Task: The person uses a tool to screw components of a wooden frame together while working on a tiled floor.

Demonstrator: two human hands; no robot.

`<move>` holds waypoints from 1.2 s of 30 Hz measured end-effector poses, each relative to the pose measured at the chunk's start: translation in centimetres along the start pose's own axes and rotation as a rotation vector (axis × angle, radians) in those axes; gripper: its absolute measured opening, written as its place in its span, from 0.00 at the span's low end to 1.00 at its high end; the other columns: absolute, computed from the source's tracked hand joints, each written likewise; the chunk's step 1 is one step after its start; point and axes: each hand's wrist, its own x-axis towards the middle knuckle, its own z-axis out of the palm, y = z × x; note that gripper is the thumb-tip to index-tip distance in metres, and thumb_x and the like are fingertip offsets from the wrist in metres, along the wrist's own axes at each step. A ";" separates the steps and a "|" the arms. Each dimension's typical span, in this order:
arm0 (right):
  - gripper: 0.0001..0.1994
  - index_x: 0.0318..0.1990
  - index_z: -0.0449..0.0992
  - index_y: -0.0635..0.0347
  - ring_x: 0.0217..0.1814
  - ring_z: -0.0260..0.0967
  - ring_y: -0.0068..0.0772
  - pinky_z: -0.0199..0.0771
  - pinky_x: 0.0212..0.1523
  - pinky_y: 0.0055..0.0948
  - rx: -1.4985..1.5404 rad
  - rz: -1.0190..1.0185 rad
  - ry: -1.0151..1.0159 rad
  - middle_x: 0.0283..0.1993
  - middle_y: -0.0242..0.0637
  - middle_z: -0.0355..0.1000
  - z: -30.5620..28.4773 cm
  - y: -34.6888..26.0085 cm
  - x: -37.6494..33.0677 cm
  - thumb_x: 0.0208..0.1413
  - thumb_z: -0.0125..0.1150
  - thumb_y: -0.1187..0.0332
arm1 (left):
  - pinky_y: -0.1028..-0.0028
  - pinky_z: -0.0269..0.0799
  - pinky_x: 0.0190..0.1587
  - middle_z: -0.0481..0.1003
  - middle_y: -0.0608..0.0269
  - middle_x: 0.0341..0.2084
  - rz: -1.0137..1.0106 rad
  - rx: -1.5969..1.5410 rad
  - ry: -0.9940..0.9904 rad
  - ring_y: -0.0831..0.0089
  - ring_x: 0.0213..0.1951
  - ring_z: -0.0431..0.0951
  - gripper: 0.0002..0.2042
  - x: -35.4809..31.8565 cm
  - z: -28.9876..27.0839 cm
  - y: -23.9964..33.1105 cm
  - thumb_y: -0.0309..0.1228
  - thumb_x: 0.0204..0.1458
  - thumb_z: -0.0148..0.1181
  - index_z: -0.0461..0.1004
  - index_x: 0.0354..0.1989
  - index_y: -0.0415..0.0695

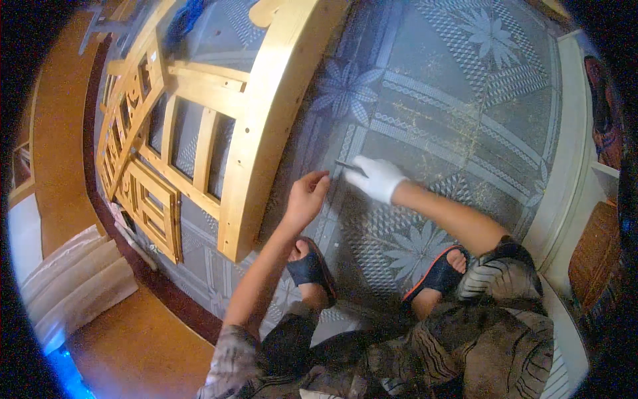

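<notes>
- The patterned grey-blue floor covering [425, 86] spreads beneath the whole scene, with leafy motifs and bands.
- A pale wooden frame [252, 139] stands to the left; its thick rail runs lengthwise from the top of the view down and slightly left, with small dark holes along it.
- Two dark open-toed sandals [435, 276] are on the person's feet, below the hands.
- The right hand [379, 181], in a white glove, grips a thin dark rod between thumb and fingers.
- The left hand [309, 199], bare, has its fingers curled in toward the thumb, just right of the rail; I cannot tell whether it pinches anything.
- The thin dark rod [349, 167] lies between the two hands, its long axis slanting from lower right to upper left; the free end points toward the rail, near the left fingertips but apart from them.
</notes>
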 end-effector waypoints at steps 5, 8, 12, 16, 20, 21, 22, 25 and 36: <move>0.17 0.32 0.65 0.59 0.36 0.63 0.53 0.61 0.35 0.43 0.419 -0.147 0.200 0.31 0.51 0.66 1.3 0.1 3.5 0.49 0.40 0.53 | 0.75 0.64 0.40 0.68 0.61 0.37 -0.085 -0.894 -0.026 0.74 0.38 0.68 0.16 3.3 3.7 0.6 0.33 0.50 0.46 0.63 0.44 0.37; 0.15 0.33 0.66 0.58 0.36 0.63 0.52 0.61 0.35 0.44 0.259 -0.046 0.199 0.32 0.49 0.67 0.2 0.2 3.4 0.50 0.39 0.56 | 0.78 0.63 0.35 0.69 0.62 0.33 -0.125 -0.920 0.034 0.77 0.33 0.68 0.15 3.4 3.0 1.9 0.32 0.49 0.47 0.64 0.44 0.36; 0.12 0.34 0.67 0.54 0.36 0.63 0.47 0.63 0.36 0.41 -0.057 -0.046 0.401 0.33 0.44 0.66 -2.8 2.4 2.9 0.47 0.42 0.60 | 0.80 0.65 0.30 0.72 0.60 0.28 -0.130 -0.681 0.074 0.78 0.28 0.70 0.14 3.5 2.0 0.8 0.27 0.46 0.49 0.66 0.41 0.34; 0.11 0.35 0.69 0.52 0.39 0.62 0.44 0.63 0.38 0.38 -0.164 -0.028 0.568 0.36 0.43 0.64 -6.0 5.5 1.4 0.44 0.45 0.62 | 0.79 0.66 0.30 0.72 0.59 0.23 0.008 -0.371 0.010 0.79 0.26 0.71 0.09 2.7 2.6 -2.9 0.26 0.44 0.50 0.70 0.33 0.35; 0.10 0.31 0.70 0.54 0.39 0.60 0.44 0.62 0.39 0.39 -0.400 -0.018 0.840 0.33 0.41 0.63 -7.3 6.2 -1.8 0.43 0.49 0.61 | 0.77 0.66 0.29 0.72 0.57 0.21 0.104 -0.217 0.056 0.74 0.24 0.72 0.07 1.5 4.3 -3.6 0.25 0.42 0.51 0.71 0.29 0.37; 0.10 0.29 0.69 0.55 0.38 0.59 0.44 0.62 0.39 0.39 -0.369 0.008 0.648 0.32 0.41 0.62 -6.9 6.1 -3.0 0.42 0.50 0.60 | 0.77 0.66 0.29 0.72 0.57 0.21 0.107 -0.219 0.054 0.74 0.24 0.72 0.07 1.3 4.5 -3.0 0.25 0.42 0.51 0.71 0.29 0.37; 0.11 0.27 0.68 0.56 0.38 0.59 0.43 0.61 0.39 0.39 -0.334 0.033 0.457 0.32 0.41 0.61 -6.3 5.8 -4.3 0.42 0.50 0.58 | 0.76 0.67 0.28 0.72 0.56 0.21 0.123 -0.186 0.037 0.73 0.24 0.72 0.07 1.2 4.7 -2.4 0.25 0.42 0.51 0.71 0.29 0.37; 0.15 0.26 0.67 0.57 0.41 0.56 0.39 0.59 0.38 0.34 -0.661 -0.137 0.119 0.33 0.39 0.59 -3.0 5.9 -8.9 0.38 0.54 0.55 | 0.74 0.67 0.29 0.73 0.54 0.21 0.155 -0.087 -0.008 0.70 0.25 0.73 0.07 1.4 5.3 -0.5 0.26 0.43 0.50 0.71 0.30 0.38; 0.11 0.33 0.61 0.60 0.32 0.65 0.53 0.64 0.33 0.45 -0.045 0.333 0.255 0.29 0.55 0.66 -1.1 2.1 -4.5 0.49 0.44 0.61 | 0.80 0.65 0.28 0.71 0.65 0.28 0.025 -0.628 -0.138 0.79 0.27 0.68 0.15 2.9 8.8 2.6 0.34 0.47 0.51 0.66 0.41 0.37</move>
